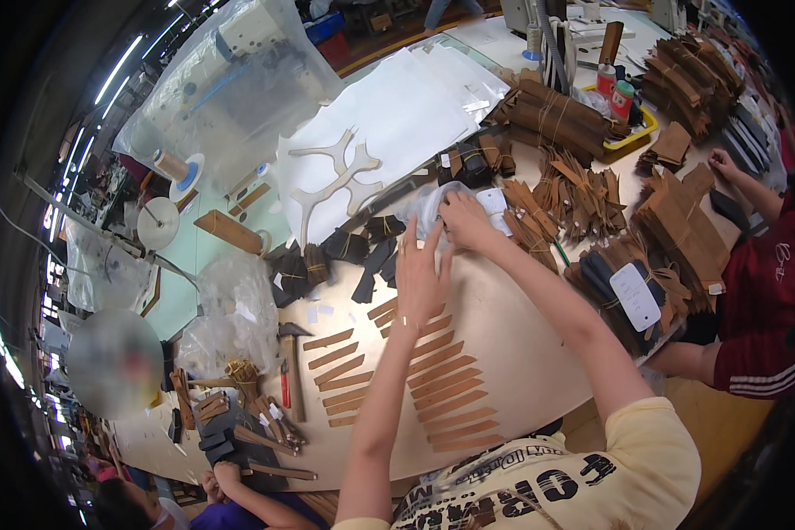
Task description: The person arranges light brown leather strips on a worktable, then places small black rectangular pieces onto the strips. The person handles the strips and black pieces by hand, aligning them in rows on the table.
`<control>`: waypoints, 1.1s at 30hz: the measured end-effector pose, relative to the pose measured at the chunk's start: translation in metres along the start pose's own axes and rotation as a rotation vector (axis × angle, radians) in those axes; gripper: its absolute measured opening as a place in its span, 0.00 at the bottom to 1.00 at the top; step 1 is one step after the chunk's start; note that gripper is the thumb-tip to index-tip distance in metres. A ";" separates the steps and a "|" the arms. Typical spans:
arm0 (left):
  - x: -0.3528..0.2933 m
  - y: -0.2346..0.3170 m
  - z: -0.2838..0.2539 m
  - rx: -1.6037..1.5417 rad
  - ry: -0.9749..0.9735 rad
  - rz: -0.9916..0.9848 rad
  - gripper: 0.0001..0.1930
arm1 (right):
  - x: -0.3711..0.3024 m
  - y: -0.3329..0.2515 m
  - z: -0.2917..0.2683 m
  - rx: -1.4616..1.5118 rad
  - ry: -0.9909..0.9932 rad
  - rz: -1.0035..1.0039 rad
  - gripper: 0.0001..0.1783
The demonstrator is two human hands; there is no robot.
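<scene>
Both my arms reach forward over a pale table (539,353). My right hand (465,218) has its fingers bent onto a crumpled clear plastic bag (428,205), gripping it; what the bag holds cannot be made out. Just left of it, my left hand (422,272) has its fingers stretched out and holds nothing, its fingertips near the bag. Under and beside my left forearm lie rows of narrow brown leather strips (450,389), spread side by side. Dark bundled pieces (344,246) sit left of my left hand. A white tag (493,201) lies by my right hand.
A hammer (291,371) lies left of the strips, near a plastic bag heap (230,314). Brown leather bundles (583,190) crowd the right side. White sheets (389,115) with a branched template (336,181) lie ahead. Co-workers' arms (755,185) show at right and lower left.
</scene>
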State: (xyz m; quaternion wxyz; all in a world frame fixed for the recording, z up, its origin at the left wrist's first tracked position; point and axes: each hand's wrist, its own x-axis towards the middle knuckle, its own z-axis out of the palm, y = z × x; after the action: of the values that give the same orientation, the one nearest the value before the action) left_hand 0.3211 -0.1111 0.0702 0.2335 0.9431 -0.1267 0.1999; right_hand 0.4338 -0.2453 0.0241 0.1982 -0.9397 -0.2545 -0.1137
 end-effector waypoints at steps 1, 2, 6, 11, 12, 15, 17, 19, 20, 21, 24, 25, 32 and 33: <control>0.016 -0.012 0.007 0.121 -0.068 0.004 0.18 | -0.002 -0.001 0.002 -0.021 -0.055 0.021 0.15; 0.023 -0.023 0.011 0.240 -0.185 -0.020 0.18 | -0.005 -0.002 0.003 0.027 -0.009 0.041 0.15; 0.021 -0.052 0.013 0.361 -0.191 -0.059 0.17 | -0.009 -0.003 -0.006 0.229 -0.062 0.160 0.15; 0.017 -0.052 0.014 0.228 -0.150 0.003 0.21 | -0.014 -0.001 -0.007 0.197 0.021 0.165 0.13; 0.017 -0.047 0.017 0.176 -0.138 0.024 0.21 | -0.012 -0.001 -0.003 0.174 -0.014 0.195 0.13; 0.012 -0.039 0.013 0.064 -0.184 0.024 0.22 | -0.007 -0.004 0.012 0.233 -0.092 0.170 0.13; 0.015 -0.039 0.012 -0.061 -0.136 0.082 0.21 | 0.000 -0.006 0.019 0.387 -0.067 0.306 0.10; 0.022 -0.045 0.015 -0.054 -0.155 0.071 0.22 | 0.007 -0.010 0.023 0.167 0.084 0.300 0.08; 0.026 -0.047 0.021 -0.025 -0.120 0.065 0.22 | 0.006 -0.008 0.022 0.133 0.157 0.261 0.08; 0.025 -0.052 0.024 -0.019 -0.101 0.057 0.22 | 0.009 -0.011 0.022 0.168 0.076 0.302 0.09; 0.039 -0.069 0.036 -0.167 0.019 0.097 0.16 | 0.002 -0.012 0.021 0.132 0.007 0.284 0.09; 0.043 -0.071 0.039 -0.241 -0.003 0.043 0.15 | 0.001 -0.012 0.020 0.155 -0.029 0.295 0.09; 0.058 -0.099 0.069 -0.347 -0.125 -0.010 0.16 | 0.007 -0.014 0.022 0.159 0.218 0.197 0.06; 0.064 -0.107 0.074 -0.314 -0.134 0.050 0.17 | 0.012 -0.016 0.022 0.154 0.232 0.230 0.06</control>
State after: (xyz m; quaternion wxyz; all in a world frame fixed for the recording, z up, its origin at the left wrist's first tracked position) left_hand 0.4369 -0.0649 -0.0032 0.3640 0.9028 -0.1951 0.1202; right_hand 0.4384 -0.2181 0.0132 0.3092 -0.9252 -0.1288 -0.1782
